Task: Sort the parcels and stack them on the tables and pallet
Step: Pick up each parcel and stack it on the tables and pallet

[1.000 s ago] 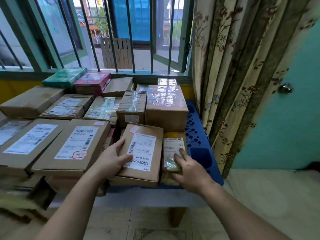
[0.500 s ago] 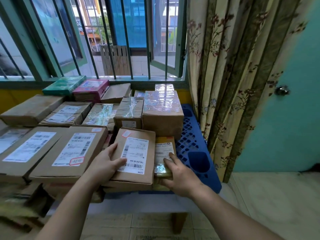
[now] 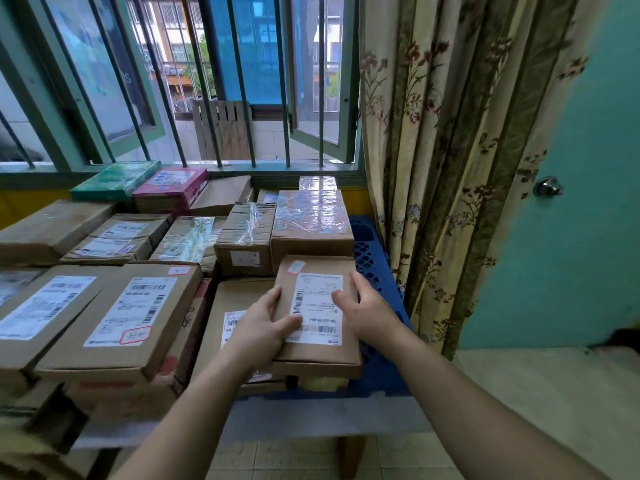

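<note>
You had the flat parcel (image 3: 318,318) in the lower centre of the frame, a little right of the middle. It lay on top of the stack at the near right end of the blue pallet (image 3: 375,251), its far end just in front of the tape-wrapped box (image 3: 311,220). Your left hand (image 3: 258,329) held its left edge, with the thumb laid over the white label (image 3: 320,292) and the fingers (image 3: 275,296) stretched along the side. Your right hand (image 3: 369,313) took the right edge, thumb on the label and the other fingers bent over that edge. Both hands gripped this parcel and nothing else.

I judged the parcel to be light and stiff. It was thin, flat cardboard, probably not fragile, but easy to bend if taken by one corner. The matt cardboard should not slip much, though the glossy label might. The two long edges, near their middle, seemed the best place to hold.

What lay directly under the parcel was hidden by it. I could not tell whether your fingertips reached below it. The label text was too small to read. The other parcels (image 3: 121,317) at the left of the frame were cut off by the border, and the surface (image 3: 322,420) below the pallet showed only as a grey strip
</note>
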